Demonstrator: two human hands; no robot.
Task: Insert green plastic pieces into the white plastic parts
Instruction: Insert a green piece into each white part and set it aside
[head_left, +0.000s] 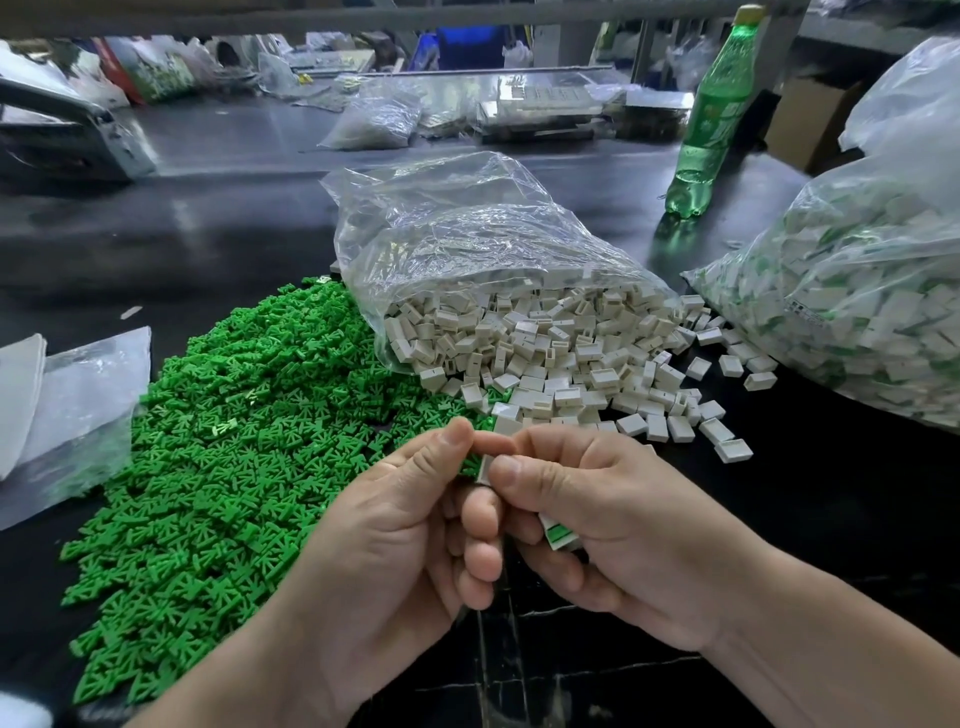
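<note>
A big heap of green plastic pieces (218, 447) lies on the dark table at the left. White plastic parts (561, 364) spill from an open clear bag (467, 234) in the middle. My left hand (395, 525) and my right hand (602, 519) meet low in the middle, above the table. Between their thumbs and forefingers they pinch one white part (485, 470), mostly hidden by the fingers. My right hand also holds white parts with green inside (558, 535) against its palm.
A large clear bag of white parts with green pieces in them (857, 322) sits at the right. A green soda bottle (714, 119) stands behind it. Flat plastic bags (67, 405) lie at the left edge. Bags and trays crowd the far side of the table.
</note>
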